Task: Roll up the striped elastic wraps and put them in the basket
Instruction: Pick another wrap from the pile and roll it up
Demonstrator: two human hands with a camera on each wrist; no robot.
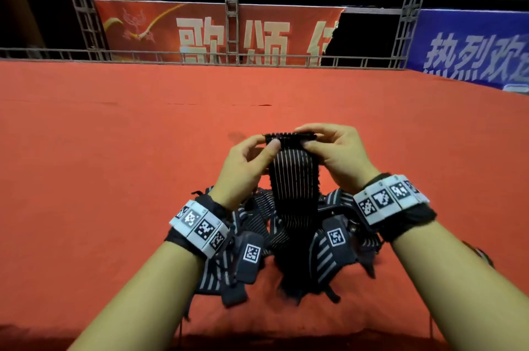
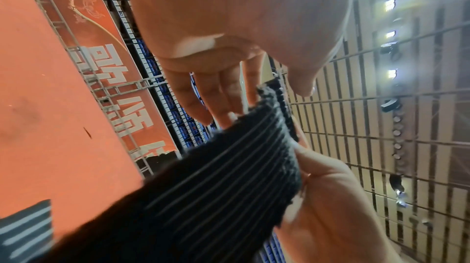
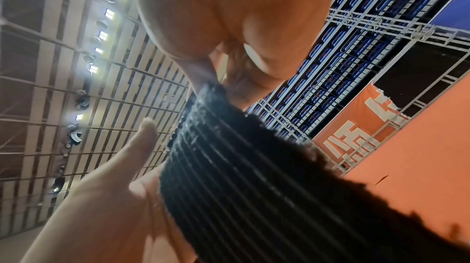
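Observation:
A black elastic wrap with thin white stripes (image 1: 292, 176) hangs from both my hands above the red surface. My left hand (image 1: 252, 156) pinches its top left corner between thumb and fingers. My right hand (image 1: 329, 147) pinches the top right corner, where the top edge is folded over. The same wrap (image 2: 229, 177) fills the lower middle of the left wrist view, and in the right wrist view the wrap (image 3: 254, 177) runs down from my fingertips. Its lower end drops onto a heap of more striped wraps (image 1: 257, 224) near my wrists. No basket is in view.
The red carpeted surface (image 1: 114, 135) stretches far ahead and to both sides. A metal truss rail (image 1: 200, 57) with a red banner (image 1: 200, 29) and a blue banner (image 1: 472, 47) closes off the far edge. A dark strap end (image 1: 481, 256) lies at the right.

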